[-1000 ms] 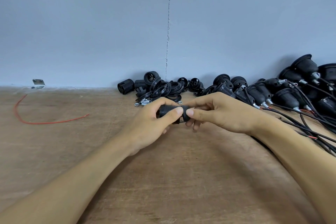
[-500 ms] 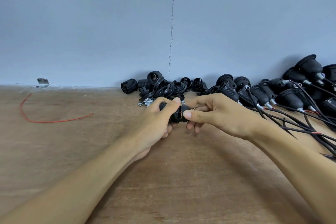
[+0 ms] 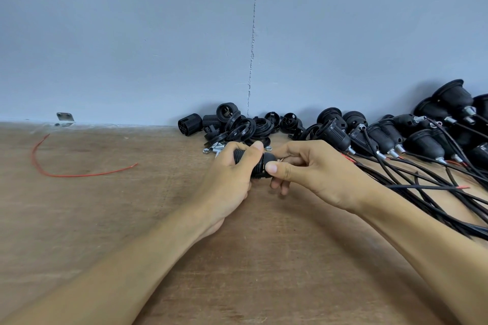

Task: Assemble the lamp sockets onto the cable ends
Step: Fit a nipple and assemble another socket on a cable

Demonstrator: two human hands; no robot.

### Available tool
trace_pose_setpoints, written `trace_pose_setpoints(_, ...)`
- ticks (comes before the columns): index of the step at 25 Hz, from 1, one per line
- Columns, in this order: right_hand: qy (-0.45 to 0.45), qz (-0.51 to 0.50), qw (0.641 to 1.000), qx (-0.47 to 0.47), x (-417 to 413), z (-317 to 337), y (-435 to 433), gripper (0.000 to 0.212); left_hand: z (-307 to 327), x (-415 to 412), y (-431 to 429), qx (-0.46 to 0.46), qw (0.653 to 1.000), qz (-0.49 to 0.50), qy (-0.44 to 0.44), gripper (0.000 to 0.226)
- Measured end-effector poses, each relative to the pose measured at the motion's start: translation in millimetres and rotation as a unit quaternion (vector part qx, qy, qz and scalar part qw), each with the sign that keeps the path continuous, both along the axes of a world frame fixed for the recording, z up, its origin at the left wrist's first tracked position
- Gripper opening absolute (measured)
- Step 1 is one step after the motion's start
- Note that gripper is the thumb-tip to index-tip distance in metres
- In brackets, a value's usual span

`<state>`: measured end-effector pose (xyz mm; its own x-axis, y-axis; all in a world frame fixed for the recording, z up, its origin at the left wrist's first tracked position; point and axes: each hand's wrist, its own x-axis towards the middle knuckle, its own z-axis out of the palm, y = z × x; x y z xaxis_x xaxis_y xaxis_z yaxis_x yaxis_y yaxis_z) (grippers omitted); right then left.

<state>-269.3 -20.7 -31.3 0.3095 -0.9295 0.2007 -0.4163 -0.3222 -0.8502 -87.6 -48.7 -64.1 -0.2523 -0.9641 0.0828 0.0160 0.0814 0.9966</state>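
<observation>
At the frame's centre, just above the brown wooden surface (image 3: 132, 219), a black ribbed plastic lamp socket (image 3: 262, 163) lies left-to-right, ribbed end leftward. Fingers of the left hand (image 3: 232, 179) wrap its barrel, and fingers of the right hand (image 3: 317, 171) pinch its smooth cap.

The left hand (image 3: 232, 177) has rolled over on the black ribbed plastic lamp socket (image 3: 253, 163). A second ago its thumb lay flat along the near side of the barrel, tip to tip with the thumb of the right hand (image 3: 317, 169). Now that thumb hooks over the top of the socket and the two thumbs no longer meet. With the left thumb out of the way, the smooth black cap end (image 3: 268, 159) shows between the hands. The right hand's index finger, earlier stretched over the top, is now more bent.
</observation>
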Motion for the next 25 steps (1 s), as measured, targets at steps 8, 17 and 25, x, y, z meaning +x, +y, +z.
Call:
trace_pose_setpoints(8,0.008,-0.026,0.999,-0.040,7.1,-4.1,2.5,0.035,-1.1,1.7,-1.3,0.009,1.000,-0.010,0.028,0.029)
trace_pose_setpoints(17,0.017,0.000,0.999,-0.051,5.6,-4.2,1.7,0.039,1.4,7.9,-4.5,0.034,0.996,-0.054,0.056,0.029)
trace_pose_setpoints(25,0.086,-0.007,0.993,-0.076,1.8,-9.2,-1.8,0.028,0.6,3.1,-3.3,0.013,0.998,-0.046,-0.031,0.021)
